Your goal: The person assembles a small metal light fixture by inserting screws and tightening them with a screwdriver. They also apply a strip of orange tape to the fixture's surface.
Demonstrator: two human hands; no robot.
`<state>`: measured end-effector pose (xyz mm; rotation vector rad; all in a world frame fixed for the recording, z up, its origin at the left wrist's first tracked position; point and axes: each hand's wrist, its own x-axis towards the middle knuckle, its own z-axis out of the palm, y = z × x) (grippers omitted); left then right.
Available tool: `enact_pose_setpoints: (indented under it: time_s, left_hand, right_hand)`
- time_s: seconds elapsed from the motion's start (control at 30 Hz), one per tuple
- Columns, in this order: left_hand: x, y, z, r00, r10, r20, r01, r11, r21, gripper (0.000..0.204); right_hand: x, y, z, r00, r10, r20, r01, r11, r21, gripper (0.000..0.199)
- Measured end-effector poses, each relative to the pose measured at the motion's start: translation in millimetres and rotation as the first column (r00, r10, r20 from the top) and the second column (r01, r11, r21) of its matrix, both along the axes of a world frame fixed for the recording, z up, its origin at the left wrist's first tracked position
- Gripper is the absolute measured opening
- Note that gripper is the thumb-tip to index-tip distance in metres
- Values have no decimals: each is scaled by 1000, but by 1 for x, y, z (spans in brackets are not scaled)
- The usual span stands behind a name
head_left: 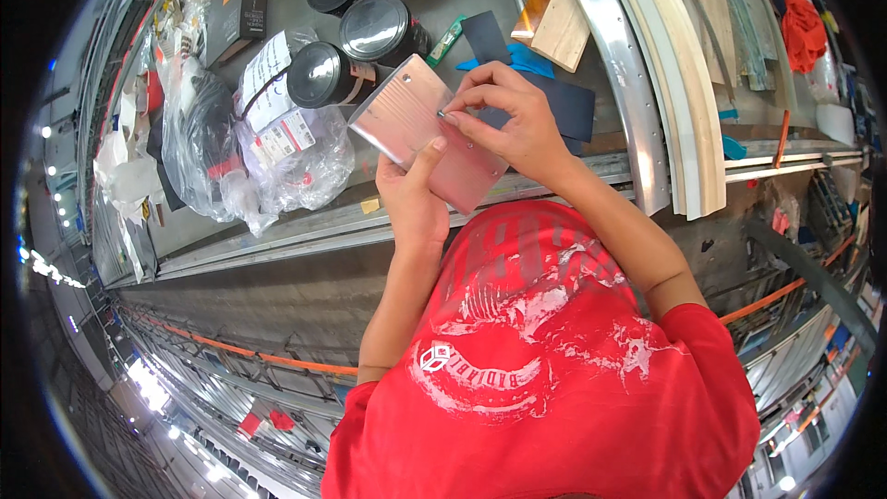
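My left hand (pixel 414 192) holds a shiny, copper-tinted metal plate (pixel 405 109) by its lower left edge, with the thumb lying on its face. The plate is tilted above the near edge of the bench and has small holes close to its edges. Over the plate's right side, my right hand (pixel 519 126) pinches a small metallic piece (pixel 443 114) between thumb and fingertips. The piece is too small for me to name, and I cannot tell whether it touches the plate.
Several black-lidded jars (pixel 319 76) stand beyond the plate. Clear plastic bags (pixel 196 129) lie left, near a black box (pixel 242 11). Dark sheets (pixel 571 111), a green-handled tool (pixel 447 42) and a wooden block (pixel 562 26) lie right, before a long metal strip (pixel 617 60).
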<state>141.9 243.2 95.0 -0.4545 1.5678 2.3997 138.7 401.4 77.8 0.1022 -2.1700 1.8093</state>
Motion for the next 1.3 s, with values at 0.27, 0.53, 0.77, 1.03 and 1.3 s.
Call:
enact_pose_setpoints:
  time_s: [0.27,0.53,0.77,1.03,1.3]
  left_hand:
    - [11,7,1,1000,5,-20,-6,998,-68,37]
    - [7,11,2,998,9,67,-9,1000,1,40]
    - [9,13,-4,996,32,82,-34,999,24,38]
    - [12,12,-9,995,-16,97,13,999,29,38]
    - [13,12,-8,996,-41,82,37,998,43,37]
  right_hand:
    - [4,5,10,988,32,153,-30,999,-10,12]
    - [4,2,-11,978,-36,-204,103,939,328,19]
    - [7,2,-20,948,-69,-311,188,910,370,19]
    - [5,13,-15,983,15,-181,42,951,306,16]
    - [2,23,-11,995,102,-14,-100,988,117,13]
